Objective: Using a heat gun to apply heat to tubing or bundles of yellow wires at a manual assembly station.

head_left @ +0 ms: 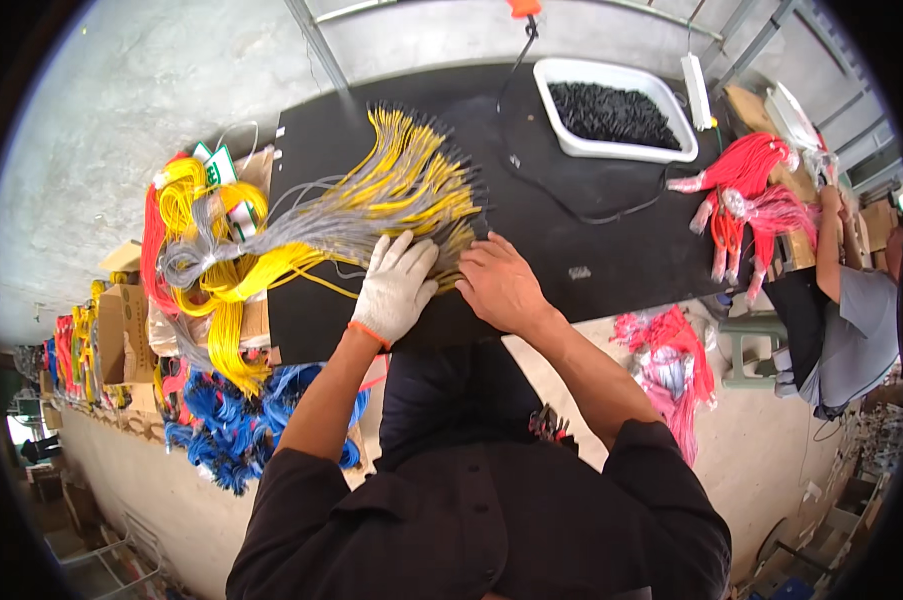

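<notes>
Head view looks down on a black table (591, 250) where a fan of yellow and grey cables (401, 190) is spread out, its dark-tipped ends pointing up and to the right. The left hand (394, 287), in a white work glove with an orange cuff, lies flat on the near edge of the fan with its fingers spread open, pressing the cables down. The right hand (498, 283), bare, rests just beside it at the fan's lower right edge, its fingers curled onto the cable ends; whether it pinches any of them cannot be told. The cables gather leftward into a looped yellow bundle (211, 260) hanging off the table's left end. A white tray of black parts (611, 115) stands at the far side of the table. Red cable bundles (746, 180) lie to the right, beside another person (851, 310).
</notes>
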The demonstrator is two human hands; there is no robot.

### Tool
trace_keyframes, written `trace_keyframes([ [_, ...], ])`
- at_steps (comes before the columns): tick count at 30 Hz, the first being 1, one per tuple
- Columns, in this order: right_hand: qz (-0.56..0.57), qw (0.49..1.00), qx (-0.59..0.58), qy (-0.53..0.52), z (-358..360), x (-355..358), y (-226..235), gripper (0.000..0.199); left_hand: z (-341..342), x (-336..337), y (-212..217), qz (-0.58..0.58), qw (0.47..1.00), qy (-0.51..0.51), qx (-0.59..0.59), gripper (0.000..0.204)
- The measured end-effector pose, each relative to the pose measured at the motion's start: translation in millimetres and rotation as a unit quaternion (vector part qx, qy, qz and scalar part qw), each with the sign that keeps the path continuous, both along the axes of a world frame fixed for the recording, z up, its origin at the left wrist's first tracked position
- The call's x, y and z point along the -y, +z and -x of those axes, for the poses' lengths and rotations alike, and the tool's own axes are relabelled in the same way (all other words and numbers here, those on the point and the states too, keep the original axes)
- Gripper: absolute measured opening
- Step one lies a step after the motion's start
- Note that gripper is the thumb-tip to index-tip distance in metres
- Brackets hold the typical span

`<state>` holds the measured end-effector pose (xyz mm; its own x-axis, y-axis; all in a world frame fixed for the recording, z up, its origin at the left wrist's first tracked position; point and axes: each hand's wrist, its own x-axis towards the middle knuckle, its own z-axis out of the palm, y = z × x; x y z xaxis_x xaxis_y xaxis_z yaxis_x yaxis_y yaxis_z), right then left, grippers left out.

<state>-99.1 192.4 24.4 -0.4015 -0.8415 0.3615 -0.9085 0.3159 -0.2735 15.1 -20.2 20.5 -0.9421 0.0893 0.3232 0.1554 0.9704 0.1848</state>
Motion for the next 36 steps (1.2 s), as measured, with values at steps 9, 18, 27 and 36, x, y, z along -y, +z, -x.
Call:
trace_keyframes([
  [9,0.247,0.917,-0.121,-0.289,259,51,104,0.062,-20,-3,6,-0.067,0.995,0.044,-0.058,0.056],
  [18,0.000,0.913,-0.035,-0.406,411,167,170,0.092,-15,-1,5,-0.098,0.991,0.079,-0.047,0.047],
  [27,-0.113,0.913,0.024,-0.391,414,181,193,0.076,-17,4,4,-0.109,0.989,0.091,-0.029,0.048],
  [36,-0.105,0.906,0.037,-0.409,456,170,186,0.081,-14,5,3,-0.116,0.989,0.087,-0.036,0.048],
])
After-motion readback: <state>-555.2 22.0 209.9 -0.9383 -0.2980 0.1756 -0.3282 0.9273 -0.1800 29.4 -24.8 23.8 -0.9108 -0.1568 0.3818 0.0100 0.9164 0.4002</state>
